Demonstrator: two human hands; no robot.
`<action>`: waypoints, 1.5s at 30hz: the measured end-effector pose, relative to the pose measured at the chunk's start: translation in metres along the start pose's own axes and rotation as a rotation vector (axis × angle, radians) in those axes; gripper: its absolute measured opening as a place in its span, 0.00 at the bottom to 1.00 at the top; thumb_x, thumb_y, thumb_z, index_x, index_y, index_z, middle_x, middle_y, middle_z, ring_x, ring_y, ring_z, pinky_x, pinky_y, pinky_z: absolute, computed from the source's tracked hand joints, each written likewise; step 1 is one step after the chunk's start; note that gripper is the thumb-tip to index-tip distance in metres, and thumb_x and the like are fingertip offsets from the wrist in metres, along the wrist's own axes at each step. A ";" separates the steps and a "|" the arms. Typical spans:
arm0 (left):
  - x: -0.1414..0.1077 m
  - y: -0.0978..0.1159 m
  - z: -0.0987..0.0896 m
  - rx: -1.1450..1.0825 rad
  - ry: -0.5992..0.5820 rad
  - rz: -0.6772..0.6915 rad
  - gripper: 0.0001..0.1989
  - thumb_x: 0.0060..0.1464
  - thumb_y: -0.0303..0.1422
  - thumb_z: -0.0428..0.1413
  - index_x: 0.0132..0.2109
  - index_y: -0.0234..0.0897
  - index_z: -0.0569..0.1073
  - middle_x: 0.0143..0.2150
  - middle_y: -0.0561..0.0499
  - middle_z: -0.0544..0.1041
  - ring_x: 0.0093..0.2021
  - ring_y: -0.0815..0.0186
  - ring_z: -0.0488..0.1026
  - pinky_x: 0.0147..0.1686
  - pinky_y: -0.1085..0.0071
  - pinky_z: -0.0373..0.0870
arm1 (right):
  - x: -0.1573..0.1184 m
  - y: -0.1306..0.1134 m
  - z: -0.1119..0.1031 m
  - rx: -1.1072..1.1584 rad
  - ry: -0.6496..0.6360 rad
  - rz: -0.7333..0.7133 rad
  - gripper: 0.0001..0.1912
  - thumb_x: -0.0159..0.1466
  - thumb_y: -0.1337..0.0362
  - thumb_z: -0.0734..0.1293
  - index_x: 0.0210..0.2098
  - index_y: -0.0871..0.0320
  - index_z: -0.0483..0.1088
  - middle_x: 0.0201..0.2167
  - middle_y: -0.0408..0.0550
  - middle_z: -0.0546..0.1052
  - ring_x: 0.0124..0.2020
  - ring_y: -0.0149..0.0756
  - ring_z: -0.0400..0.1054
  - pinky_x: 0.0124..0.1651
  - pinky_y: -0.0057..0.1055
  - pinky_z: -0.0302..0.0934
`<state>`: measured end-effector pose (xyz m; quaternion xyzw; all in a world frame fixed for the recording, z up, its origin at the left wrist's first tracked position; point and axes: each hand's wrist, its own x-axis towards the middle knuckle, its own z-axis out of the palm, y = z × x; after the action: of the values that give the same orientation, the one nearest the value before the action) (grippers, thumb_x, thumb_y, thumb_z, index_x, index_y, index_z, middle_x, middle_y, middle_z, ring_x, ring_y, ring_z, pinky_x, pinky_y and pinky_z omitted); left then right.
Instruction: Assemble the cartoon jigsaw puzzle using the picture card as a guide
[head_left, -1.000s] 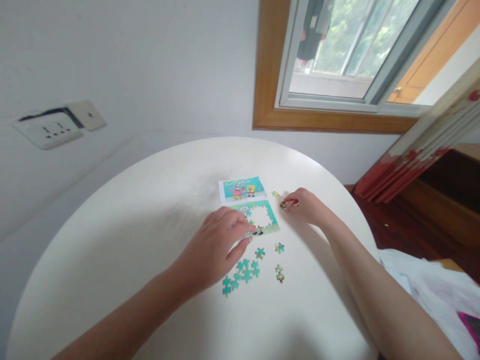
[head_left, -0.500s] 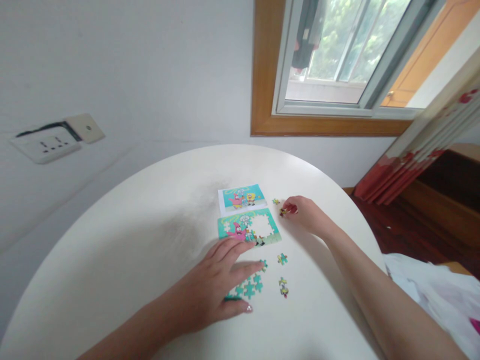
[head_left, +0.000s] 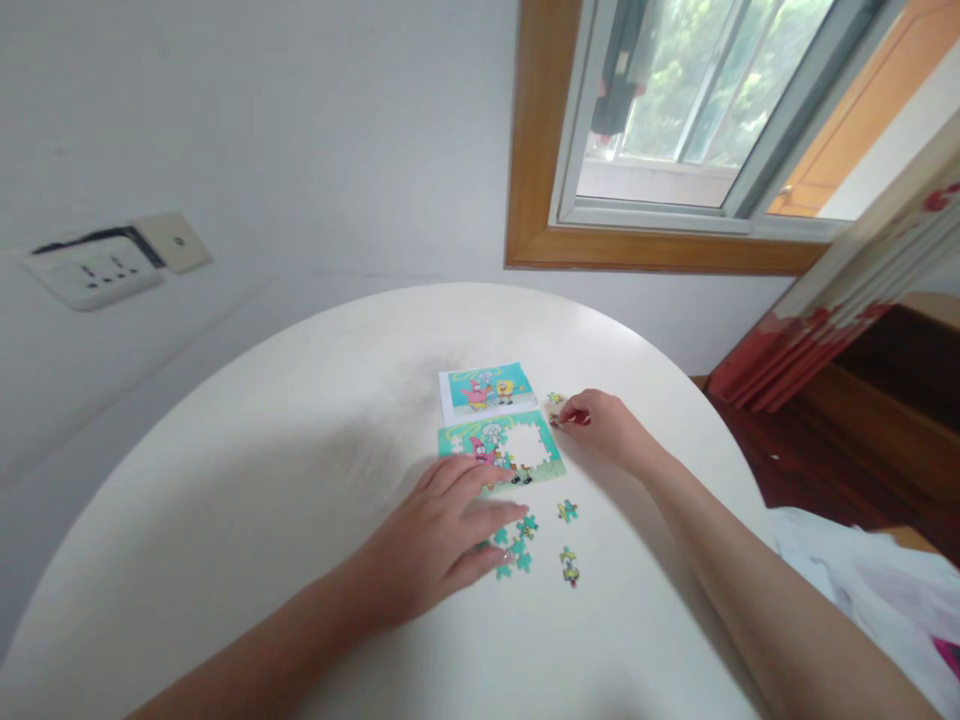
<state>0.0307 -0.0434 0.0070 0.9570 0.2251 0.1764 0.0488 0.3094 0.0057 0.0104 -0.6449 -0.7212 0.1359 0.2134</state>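
A partly filled cartoon jigsaw puzzle (head_left: 465, 436) lies flat on the white table, with a gap in its right half. Just beyond it is a reference picture card (head_left: 491, 390) of the same scene. My left hand (head_left: 442, 530) rests with fingers spread, its fingertips over the puzzle's lower edge and its palm partly hiding loose teal pieces (head_left: 520, 556). To the right of the puzzle, my right hand (head_left: 600, 425) pinches a small puzzle piece (head_left: 555, 421), mostly hidden by the fingers. Another piece (head_left: 555, 397) lies just beyond those fingertips.
Two small groups of joined pieces, one yellow and teal (head_left: 568, 511) and one yellow (head_left: 570, 568), lie nearer on the round white table (head_left: 285, 520). A wall socket (head_left: 97, 270) is at left. A window (head_left: 667, 120) and a curtain (head_left: 795, 330) stand behind on the right.
My right hand has moved slightly left toward the puzzle's right edge with the pinched piece. My left thumb has drawn in toward the fingers, over the teal pieces.
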 end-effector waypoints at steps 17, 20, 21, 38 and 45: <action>-0.005 -0.032 -0.016 -0.044 0.089 -0.137 0.17 0.63 0.30 0.48 0.56 0.46 0.70 0.57 0.46 0.65 0.59 0.58 0.60 0.59 0.59 0.61 | 0.005 0.014 -0.008 -0.096 0.029 0.048 0.12 0.59 0.72 0.65 0.41 0.59 0.77 0.38 0.50 0.76 0.34 0.31 0.69 0.40 0.25 0.59; -0.009 -0.049 -0.015 -0.019 0.159 -0.168 0.15 0.62 0.32 0.49 0.55 0.44 0.71 0.57 0.46 0.67 0.57 0.58 0.63 0.57 0.58 0.63 | 0.002 0.009 -0.007 -0.086 0.060 0.005 0.11 0.62 0.69 0.64 0.41 0.59 0.77 0.38 0.51 0.75 0.34 0.32 0.68 0.41 0.27 0.60; -0.010 -0.054 -0.015 -0.014 0.199 -0.180 0.15 0.62 0.33 0.49 0.54 0.43 0.72 0.56 0.46 0.68 0.55 0.58 0.64 0.56 0.58 0.64 | 0.001 0.007 -0.007 -0.077 0.055 -0.015 0.10 0.62 0.68 0.65 0.41 0.59 0.77 0.39 0.51 0.74 0.34 0.32 0.68 0.42 0.28 0.60; -0.013 -0.063 -0.013 -0.025 0.220 -0.215 0.13 0.61 0.32 0.51 0.51 0.41 0.73 0.55 0.45 0.69 0.54 0.58 0.66 0.55 0.57 0.65 | 0.002 0.002 0.001 -0.038 0.027 0.036 0.06 0.58 0.70 0.68 0.35 0.60 0.76 0.36 0.49 0.72 0.32 0.30 0.67 0.39 0.25 0.59; -0.013 -0.063 -0.012 -0.033 0.218 -0.199 0.14 0.61 0.31 0.51 0.52 0.43 0.73 0.55 0.46 0.69 0.53 0.58 0.66 0.54 0.58 0.65 | 0.000 0.000 0.001 -0.019 -0.002 0.013 0.11 0.63 0.68 0.64 0.43 0.59 0.76 0.38 0.50 0.72 0.32 0.30 0.67 0.41 0.26 0.59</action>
<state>-0.0101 0.0070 0.0034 0.9042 0.3197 0.2773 0.0572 0.3084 0.0057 0.0092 -0.6516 -0.7183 0.1308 0.2056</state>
